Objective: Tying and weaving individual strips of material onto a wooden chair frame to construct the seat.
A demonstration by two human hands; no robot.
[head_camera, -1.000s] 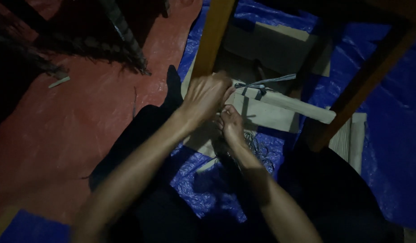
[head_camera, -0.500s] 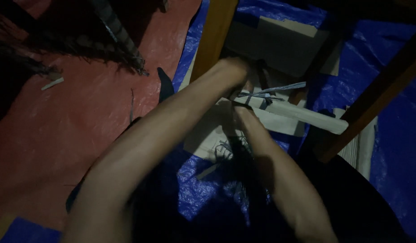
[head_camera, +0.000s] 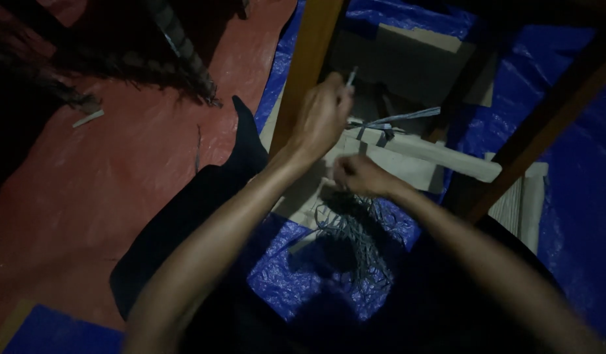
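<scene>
Seemingly from the head view, the left hand (head_camera: 322, 115) is closed around a thin grey strip (head_camera: 351, 77), whose end sticks up above the fist, just beside the wooden leg (head_camera: 307, 59). The right hand (head_camera: 359, 176) pinches more strands at the top of a loose grey bundle (head_camera: 359, 239), which hangs over the blue tarp (head_camera: 565, 170). These strips look light, flat and flexible, perhaps slippery; I think gripping near the ends is best.
</scene>
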